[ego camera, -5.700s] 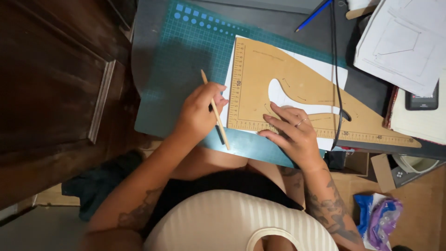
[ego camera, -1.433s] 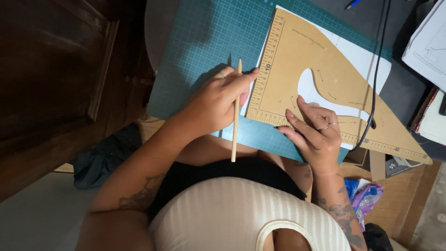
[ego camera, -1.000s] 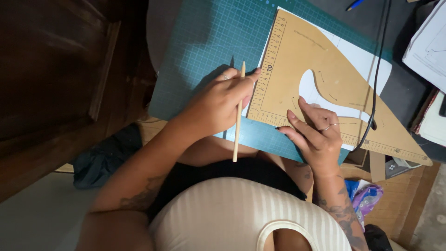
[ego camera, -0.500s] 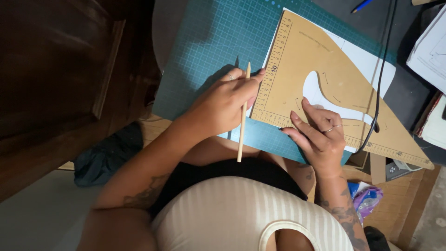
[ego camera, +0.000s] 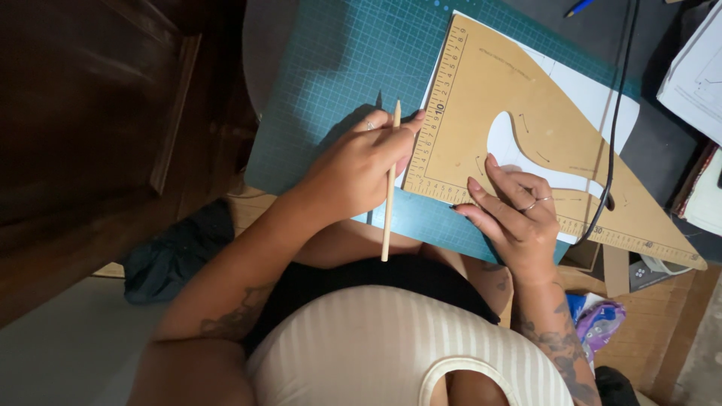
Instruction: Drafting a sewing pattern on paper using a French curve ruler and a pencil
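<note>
Fingers [ego camera: 398, 135] round pencil [ego camera: 389, 197], prob. tight.

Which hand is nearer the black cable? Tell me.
Right. Right hand rests on the ruler near the black cable; left hand, holding a pencil, is at the ruler's opposite edge.

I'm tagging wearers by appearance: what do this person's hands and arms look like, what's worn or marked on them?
Both arms are bare, no sleeves. The left hand wears a small ring. The right hand wears a thin ring and has long pointed nails. Dark tattoos mark both forearms.
</note>
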